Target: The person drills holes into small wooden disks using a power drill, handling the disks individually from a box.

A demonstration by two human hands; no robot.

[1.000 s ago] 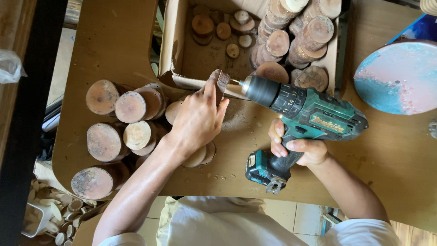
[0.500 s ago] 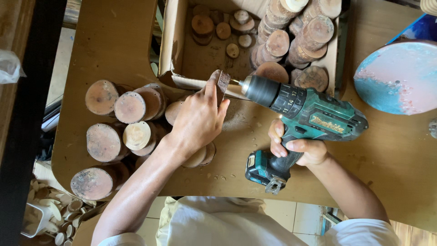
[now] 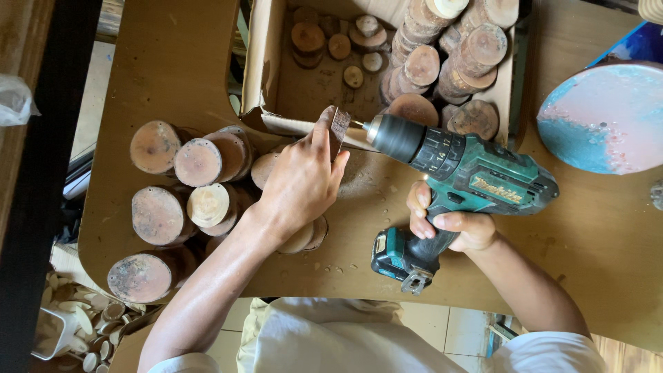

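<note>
My left hand (image 3: pixel 300 185) holds a small round wood slice (image 3: pixel 338 126) on edge against the brown tabletop (image 3: pixel 173 62). My right hand (image 3: pixel 452 222) grips the handle of a teal and black cordless drill (image 3: pixel 461 181). The drill lies sideways, its thin bit touching the face of the wood slice. Sawdust lies on the table under the drill's chuck. Part of the slice is hidden behind my fingers.
Rows of cut wood slices (image 3: pixel 186 186) lie left of my left hand. An open cardboard box (image 3: pixel 266 65) behind the drill holds several more slices and short logs (image 3: pixel 449 55). A blue and pink round disc (image 3: pixel 604 117) sits at the right.
The drill and the held slice have stayed almost in place. My left hand has shifted its fingers slightly on the slice.
</note>
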